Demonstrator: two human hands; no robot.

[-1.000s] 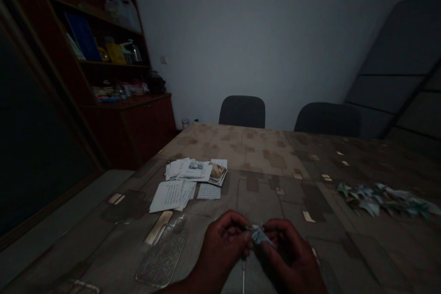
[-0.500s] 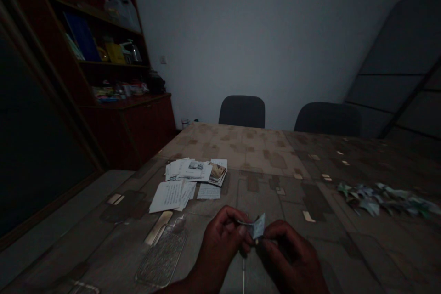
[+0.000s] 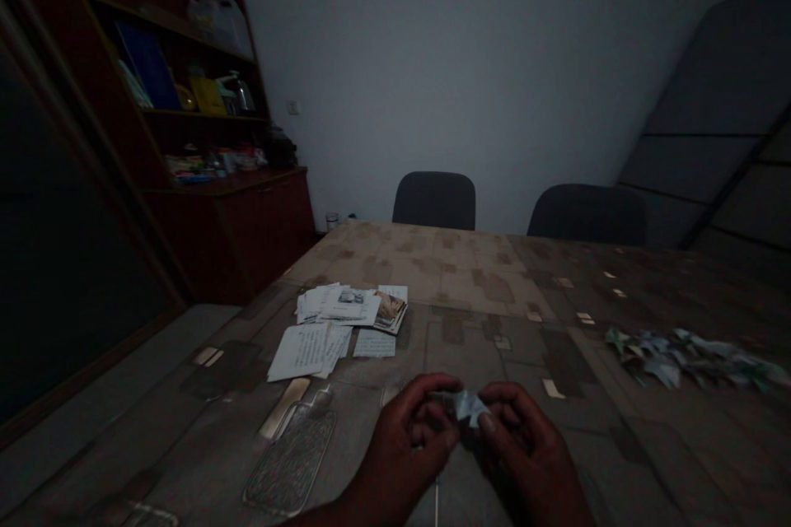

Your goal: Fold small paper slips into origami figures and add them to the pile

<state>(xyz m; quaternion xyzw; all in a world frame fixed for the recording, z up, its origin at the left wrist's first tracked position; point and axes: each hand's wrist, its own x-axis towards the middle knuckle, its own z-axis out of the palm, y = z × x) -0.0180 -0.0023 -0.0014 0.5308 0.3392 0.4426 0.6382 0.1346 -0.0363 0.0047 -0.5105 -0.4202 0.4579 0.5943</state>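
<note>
Between my two hands, above the near part of the table, is a small piece of folded paper (image 3: 470, 408), pale with printed marks. My left hand (image 3: 415, 436) pinches its left side with thumb and fingers. On the other side, my right hand (image 3: 525, 440) grips the paper with the thumb in front. Past my left hand lies a loose pile of printed paper sheets (image 3: 343, 309), with more sheets (image 3: 306, 350) nearer to me. To the right, a heap of folded paper pieces (image 3: 680, 356) in pale and greenish tones rests on the table.
A patterned cloth covers the table (image 3: 426, 263). Two dark chairs (image 3: 434, 199) (image 3: 587, 210) stand at its far side, before a plain wall. On the left is a reddish cabinet (image 3: 259, 222) with loaded shelves. The room is dim.
The folded paper has turned and now shows a pointed, spread shape. My right hand has moved in and up, its thumb on the paper's front. The piles have stayed put.
</note>
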